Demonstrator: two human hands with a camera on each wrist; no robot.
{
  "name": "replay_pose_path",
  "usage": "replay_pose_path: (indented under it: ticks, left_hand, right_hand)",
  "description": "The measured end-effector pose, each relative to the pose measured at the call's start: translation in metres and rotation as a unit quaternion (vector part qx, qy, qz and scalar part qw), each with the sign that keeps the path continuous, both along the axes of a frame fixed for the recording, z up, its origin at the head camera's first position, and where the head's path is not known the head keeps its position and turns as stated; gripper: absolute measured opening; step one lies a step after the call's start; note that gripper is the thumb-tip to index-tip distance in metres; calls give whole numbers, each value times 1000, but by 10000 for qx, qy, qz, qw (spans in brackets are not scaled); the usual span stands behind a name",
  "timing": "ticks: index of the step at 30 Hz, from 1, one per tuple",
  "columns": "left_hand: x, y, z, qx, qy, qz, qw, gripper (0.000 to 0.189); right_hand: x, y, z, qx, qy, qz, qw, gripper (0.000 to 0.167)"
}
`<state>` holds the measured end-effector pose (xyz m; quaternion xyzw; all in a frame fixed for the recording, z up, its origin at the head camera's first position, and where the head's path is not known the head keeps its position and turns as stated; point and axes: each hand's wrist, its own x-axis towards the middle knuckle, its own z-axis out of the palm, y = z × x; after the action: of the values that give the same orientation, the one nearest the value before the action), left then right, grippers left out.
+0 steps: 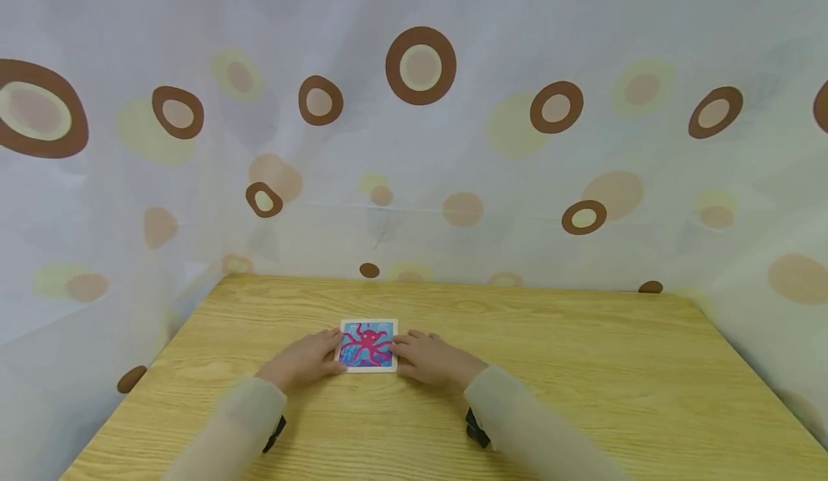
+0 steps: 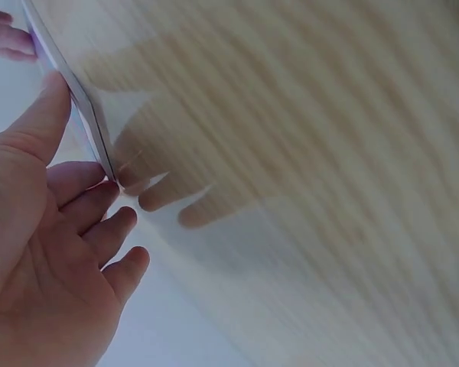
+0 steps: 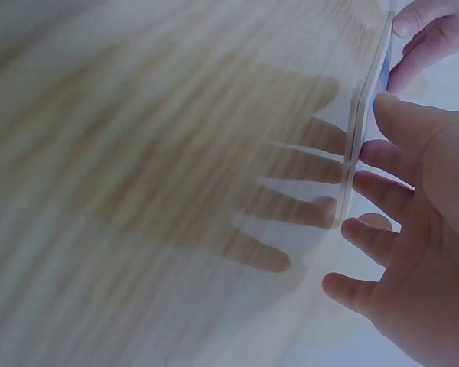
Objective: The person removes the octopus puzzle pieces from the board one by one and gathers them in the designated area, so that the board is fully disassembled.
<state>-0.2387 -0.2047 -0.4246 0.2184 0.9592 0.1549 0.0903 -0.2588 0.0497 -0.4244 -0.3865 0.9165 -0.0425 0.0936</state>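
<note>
A small square picture board point(image 1: 366, 346) with a pink octopus on a blue ground and a pale border lies face up on the wooden table. My left hand point(image 1: 309, 360) touches its left side, the thumb by the near corner and the forefinger farther up. At the opposite side my right hand point(image 1: 432, 357) touches the board with its fingertips and thumb. In the left wrist view, the left hand point(image 2: 57, 237) has loosely extended fingers along the board's thin edge point(image 2: 88, 115). The right wrist view shows the right hand's point(image 3: 421, 206) fingers spread and fairly straight against the edge point(image 3: 359, 115).
The light wooden table point(image 1: 582, 380) reaches back to a pale curtain point(image 1: 504, 251) with brown and beige circles, which also hangs along both sides. Dark bands sit under both sleeves point(image 1: 517, 409). The tabletop reflects the hands in both wrist views.
</note>
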Motion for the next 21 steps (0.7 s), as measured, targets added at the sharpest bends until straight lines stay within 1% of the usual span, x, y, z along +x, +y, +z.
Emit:
replay_pose_path:
  ticks: [4, 7, 12, 17, 19, 21]
  left_hand:
    - [2, 18, -2, -222, 58, -133, 9996, 66]
    - [7, 33, -2, -377, 132, -285, 9988, 67]
    - [19, 60, 0, -556, 308, -660, 9958, 68]
    - [31, 84, -1, -622, 423, -974, 9924, 69]
    - [35, 93, -2, -698, 474, -1032, 9911, 69]
    - [39, 101, -3, -763, 470, -1034, 9906, 71]
  right_hand:
    - [8, 21, 3, 18, -99, 39, 9999, 47]
    - [16, 39, 7, 5, -198, 38, 9998, 48]
    - [30, 71, 12, -203, -336, 89, 9992, 48]
    - [44, 102, 16, -368, -551, 111, 9977, 47]
    - [50, 113, 17, -390, -619, 90, 9973, 46]
    - [54, 122, 18, -434, -581, 113, 9973, 46]
